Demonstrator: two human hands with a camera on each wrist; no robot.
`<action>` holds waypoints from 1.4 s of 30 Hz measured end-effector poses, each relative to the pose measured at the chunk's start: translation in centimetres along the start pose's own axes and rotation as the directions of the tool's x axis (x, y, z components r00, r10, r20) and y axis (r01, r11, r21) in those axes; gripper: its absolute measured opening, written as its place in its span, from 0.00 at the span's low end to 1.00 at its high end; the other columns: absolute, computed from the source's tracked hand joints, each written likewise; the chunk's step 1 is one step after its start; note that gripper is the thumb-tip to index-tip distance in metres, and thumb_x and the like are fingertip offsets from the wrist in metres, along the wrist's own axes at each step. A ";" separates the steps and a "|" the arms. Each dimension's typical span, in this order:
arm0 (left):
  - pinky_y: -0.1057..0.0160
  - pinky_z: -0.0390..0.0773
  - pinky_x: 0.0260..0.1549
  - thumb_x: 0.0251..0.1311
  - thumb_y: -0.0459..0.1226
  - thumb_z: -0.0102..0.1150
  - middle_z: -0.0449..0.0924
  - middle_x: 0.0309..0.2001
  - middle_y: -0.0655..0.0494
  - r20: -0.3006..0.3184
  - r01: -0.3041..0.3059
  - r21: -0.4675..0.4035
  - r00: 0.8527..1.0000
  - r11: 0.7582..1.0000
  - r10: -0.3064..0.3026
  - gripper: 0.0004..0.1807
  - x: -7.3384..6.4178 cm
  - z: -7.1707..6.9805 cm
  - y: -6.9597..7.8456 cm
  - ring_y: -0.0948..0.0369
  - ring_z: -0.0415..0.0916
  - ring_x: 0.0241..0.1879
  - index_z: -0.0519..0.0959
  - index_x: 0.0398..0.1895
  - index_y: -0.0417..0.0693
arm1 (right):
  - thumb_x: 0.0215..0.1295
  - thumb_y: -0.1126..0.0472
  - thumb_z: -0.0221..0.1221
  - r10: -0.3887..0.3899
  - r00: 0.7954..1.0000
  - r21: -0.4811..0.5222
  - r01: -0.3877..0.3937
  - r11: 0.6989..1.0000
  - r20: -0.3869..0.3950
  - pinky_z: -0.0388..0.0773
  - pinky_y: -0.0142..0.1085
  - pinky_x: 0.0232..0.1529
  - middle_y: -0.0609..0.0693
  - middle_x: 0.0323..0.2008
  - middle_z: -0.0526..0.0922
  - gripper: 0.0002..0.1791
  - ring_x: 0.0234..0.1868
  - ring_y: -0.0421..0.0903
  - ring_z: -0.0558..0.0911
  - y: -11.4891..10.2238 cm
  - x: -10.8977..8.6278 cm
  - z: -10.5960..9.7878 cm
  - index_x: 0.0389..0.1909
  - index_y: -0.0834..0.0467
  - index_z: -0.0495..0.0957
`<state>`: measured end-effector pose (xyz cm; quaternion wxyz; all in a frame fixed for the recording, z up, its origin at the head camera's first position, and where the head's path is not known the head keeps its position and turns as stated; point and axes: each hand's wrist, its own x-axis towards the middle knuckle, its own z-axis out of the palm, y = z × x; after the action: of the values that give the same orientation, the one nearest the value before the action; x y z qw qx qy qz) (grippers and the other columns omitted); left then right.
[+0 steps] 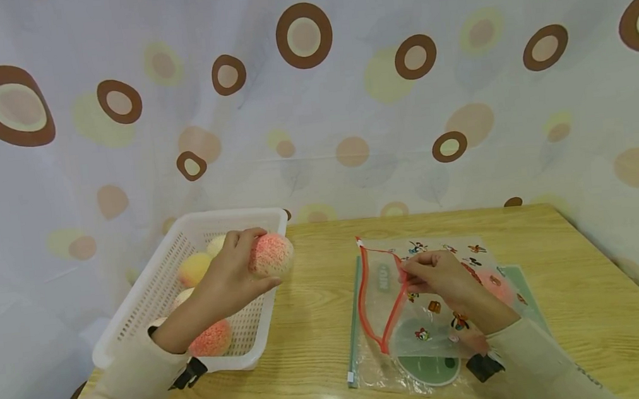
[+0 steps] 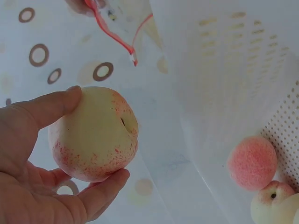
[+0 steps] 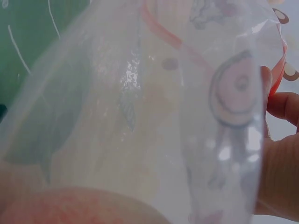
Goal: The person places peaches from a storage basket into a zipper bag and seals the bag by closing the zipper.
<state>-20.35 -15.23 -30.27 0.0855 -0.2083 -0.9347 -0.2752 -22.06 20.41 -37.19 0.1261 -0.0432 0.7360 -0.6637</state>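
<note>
Gripping a round, fuzzy-looking pink-and-cream peach [image 1: 272, 255] between thumb and fingers, the left hand [image 1: 230, 282] holds it up beside the far right corner of a white perforated plastic basket [image 1: 229, 215]. From my remote post I cannot give a full tally of the round fruits inside, as the forearm crosses them; I count at least five, one deep pink [image 1: 213, 339], the others yellow to cream. The left wrist view cuts a pale one off at its edge, but clearly shows the held peach's dimpled hollow and red speckling.

At right, the right hand [image 1: 443, 278] pinches one edge of a translucent plastic pouch with red zip strips and small cartoon prints [image 1: 427, 294], its two strips parted in a pointed oval. Veiled by the film and partly covered by the hand, one rounded pink shape [image 1: 497, 286] shows through; I cannot make out what it is. The right wrist view gives me mostly blurred, wrinkled film, with only part of the hand at its edge. Beneath lies a second, clear-and-green plastic pouch [image 1: 434, 370] with one white slider, largely hidden. Both pouches rest on a light, wood-grained table [image 1: 316, 326], before a pale curtain printed with brown rings [image 1: 318, 180].
</note>
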 end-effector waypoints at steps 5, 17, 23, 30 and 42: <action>0.59 0.72 0.31 0.48 0.43 0.74 0.66 0.50 0.44 -0.008 -0.047 0.002 0.999 0.999 0.047 0.43 -0.5 0.9 1.5 0.57 0.68 0.35 0.62 0.66 0.42 | 0.70 0.60 0.55 -0.002 1.000 -0.007 0.002 1.000 0.000 0.82 0.31 0.36 0.50 0.31 0.83 0.13 0.32 0.40 0.83 0.0 0.0 0.1 0.41 0.67 0.78; 0.55 0.76 0.45 0.51 0.40 0.72 0.65 0.55 0.43 0.037 -0.123 -0.216 0.990 0.969 0.134 0.42 -1.8 6.0 3.9 0.55 0.71 0.49 0.60 0.67 0.41 | 0.70 0.60 0.55 0.007 1.000 -0.006 -0.007 1.000 -0.010 0.82 0.32 0.36 0.49 0.30 0.82 0.11 0.31 0.40 0.83 0.0 -0.1 0.3 0.40 0.66 0.79; 0.52 0.75 0.50 0.54 0.41 0.69 0.61 0.58 0.40 0.118 -0.048 -0.351 0.988 0.935 0.095 0.41 -2.1 8.9 4.4 0.51 0.69 0.55 0.58 0.67 0.38 | 0.70 0.60 0.54 0.004 1.000 -0.015 -0.004 1.000 -0.012 0.82 0.32 0.37 0.49 0.31 0.82 0.12 0.33 0.40 0.83 0.3 -0.1 0.3 0.41 0.66 0.79; 0.58 0.75 0.46 0.55 0.40 0.69 0.62 0.57 0.40 0.113 0.008 -0.493 0.992 0.870 0.054 0.40 -1.6 12.2 4.4 0.53 0.67 0.52 0.58 0.66 0.36 | 0.70 0.59 0.55 -0.010 1.000 -0.029 0.009 1.000 -0.017 0.82 0.32 0.38 0.49 0.31 0.82 0.15 0.33 0.40 0.82 0.4 0.2 0.3 0.42 0.69 0.77; 0.66 0.74 0.42 0.57 0.40 0.67 0.62 0.58 0.46 0.236 0.057 -0.581 0.967 0.812 0.101 0.40 -0.4 15.7 4.0 0.56 0.66 0.54 0.59 0.69 0.43 | 0.70 0.59 0.54 -0.007 1.000 -0.028 0.006 1.000 -0.011 0.82 0.32 0.37 0.50 0.31 0.82 0.15 0.33 0.40 0.83 0.3 0.0 0.5 0.44 0.70 0.77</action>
<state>-18.96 -3.64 -41.58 -0.1004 -0.2689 -0.8056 -0.5183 -21.90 19.98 -37.51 0.1193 -0.0438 0.7458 -0.6540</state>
